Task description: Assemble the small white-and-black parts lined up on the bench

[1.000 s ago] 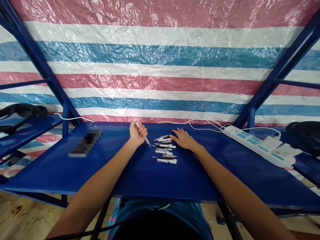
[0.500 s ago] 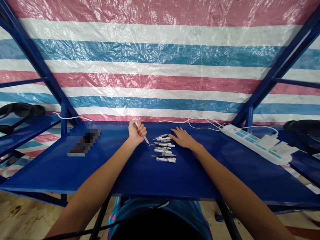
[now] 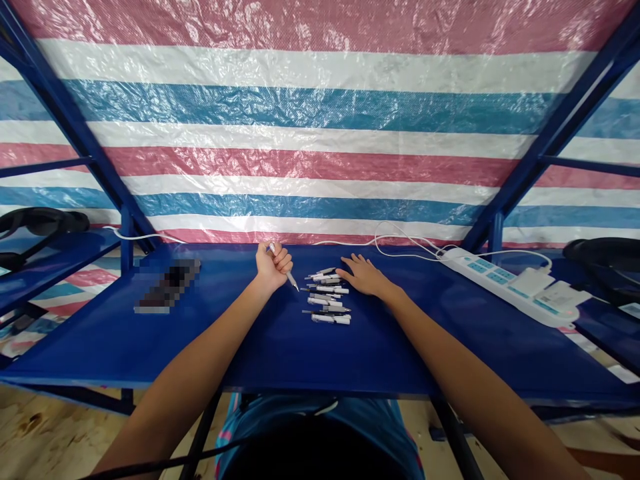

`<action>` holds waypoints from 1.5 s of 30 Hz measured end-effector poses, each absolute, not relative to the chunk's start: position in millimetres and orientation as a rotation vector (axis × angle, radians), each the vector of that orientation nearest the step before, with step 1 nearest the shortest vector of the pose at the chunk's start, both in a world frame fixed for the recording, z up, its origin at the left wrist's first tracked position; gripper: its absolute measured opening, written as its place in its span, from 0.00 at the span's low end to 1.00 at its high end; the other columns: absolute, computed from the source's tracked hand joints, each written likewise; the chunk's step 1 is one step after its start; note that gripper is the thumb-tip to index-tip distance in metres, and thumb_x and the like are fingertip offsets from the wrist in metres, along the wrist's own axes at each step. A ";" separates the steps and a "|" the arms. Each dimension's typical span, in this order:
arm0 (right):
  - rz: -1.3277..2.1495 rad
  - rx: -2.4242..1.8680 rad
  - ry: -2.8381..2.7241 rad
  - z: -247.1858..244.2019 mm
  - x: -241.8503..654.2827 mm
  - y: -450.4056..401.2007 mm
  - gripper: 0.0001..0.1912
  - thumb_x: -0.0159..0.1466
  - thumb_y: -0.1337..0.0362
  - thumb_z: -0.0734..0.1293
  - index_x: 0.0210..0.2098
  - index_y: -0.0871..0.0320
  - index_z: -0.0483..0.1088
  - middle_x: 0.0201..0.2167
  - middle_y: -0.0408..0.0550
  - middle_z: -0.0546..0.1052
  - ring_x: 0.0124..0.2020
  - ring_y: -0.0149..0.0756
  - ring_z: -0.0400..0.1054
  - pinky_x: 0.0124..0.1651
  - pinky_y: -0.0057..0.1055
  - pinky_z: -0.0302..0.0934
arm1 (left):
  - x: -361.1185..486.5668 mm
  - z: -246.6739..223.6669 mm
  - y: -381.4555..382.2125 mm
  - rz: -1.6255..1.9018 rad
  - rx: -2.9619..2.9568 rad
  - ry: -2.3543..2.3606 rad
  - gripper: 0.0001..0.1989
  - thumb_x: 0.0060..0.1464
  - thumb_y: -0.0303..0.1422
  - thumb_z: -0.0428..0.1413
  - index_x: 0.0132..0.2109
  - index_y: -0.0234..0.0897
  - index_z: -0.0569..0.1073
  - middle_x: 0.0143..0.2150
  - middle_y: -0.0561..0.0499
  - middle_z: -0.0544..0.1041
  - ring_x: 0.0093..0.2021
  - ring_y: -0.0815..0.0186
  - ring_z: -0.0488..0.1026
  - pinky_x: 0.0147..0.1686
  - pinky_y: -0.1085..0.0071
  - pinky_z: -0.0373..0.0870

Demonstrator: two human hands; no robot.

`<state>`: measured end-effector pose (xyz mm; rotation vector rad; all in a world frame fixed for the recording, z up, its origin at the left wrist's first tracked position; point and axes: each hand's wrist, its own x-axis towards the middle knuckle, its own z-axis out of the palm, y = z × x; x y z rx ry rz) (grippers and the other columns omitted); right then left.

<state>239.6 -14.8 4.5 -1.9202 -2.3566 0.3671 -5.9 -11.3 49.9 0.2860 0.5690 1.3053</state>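
My left hand (image 3: pixel 274 265) is closed in a fist around a white pen (image 3: pixel 293 283), its tip pointing down to the right and its other end showing by the thumb. To the right, several white pens and dark pen parts (image 3: pixel 330 302) lie roughly side by side on the blue table (image 3: pixel 300 360). My right hand (image 3: pixel 365 274) rests flat on the table with fingers spread, its thumb at the upper right end of the pens. Whether the thumb touches a pen I cannot tell.
A blurred-out dark object (image 3: pixel 170 285) lies on the left of the table. On the right is a white power strip (image 3: pixel 510 283) with plugs in it and a white cable (image 3: pixel 400 233) looping behind. Blue metal posts (image 3: pixel 493 233) stand at both sides, before a striped plastic sheet (image 3: pixel 310 160).
Both hands and the pens stay as they were. Only the camera view has shifted very slightly.
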 end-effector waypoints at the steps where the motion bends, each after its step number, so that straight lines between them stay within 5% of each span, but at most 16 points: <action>1: 0.370 -1.919 -2.356 4.4 239.8 -14.6 0.44 0.73 0.35 0.46 0.76 0.57 0.54 0.77 0.60 0.52 0.78 0.57 0.42 0.76 0.55 0.41 | -5.7 50.1 -11.3 1.307 0.288 0.571 0.21 0.61 0.33 0.50 0.22 0.40 0.50 0.17 0.61 0.43 0.12 0.74 0.42 0.13 0.76 0.37; 15: 0.383 -1.931 -2.358 6.5 238.0 -16.7 0.43 0.73 0.36 0.48 0.76 0.58 0.52 0.77 0.61 0.51 0.78 0.56 0.41 0.77 0.56 0.39 | -1.1 55.0 -16.7 1.301 0.275 0.598 0.24 0.69 0.38 0.44 0.23 0.40 0.49 0.16 0.61 0.43 0.11 0.75 0.43 0.13 0.77 0.37; 24: 0.362 -1.918 -2.375 4.1 239.4 -14.4 0.43 0.73 0.37 0.48 0.76 0.59 0.52 0.77 0.61 0.51 0.78 0.57 0.42 0.76 0.57 0.40 | -2.8 49.7 -11.6 1.270 0.314 0.597 0.22 0.62 0.34 0.49 0.22 0.39 0.49 0.16 0.61 0.43 0.11 0.74 0.44 0.14 0.75 0.36; 45: 0.386 -1.919 -2.364 6.1 239.9 -16.5 0.43 0.73 0.37 0.46 0.77 0.58 0.51 0.77 0.61 0.51 0.78 0.56 0.41 0.77 0.56 0.39 | -2.7 49.3 -10.6 1.258 0.341 0.594 0.21 0.62 0.33 0.48 0.23 0.40 0.49 0.16 0.61 0.41 0.11 0.73 0.43 0.14 0.76 0.35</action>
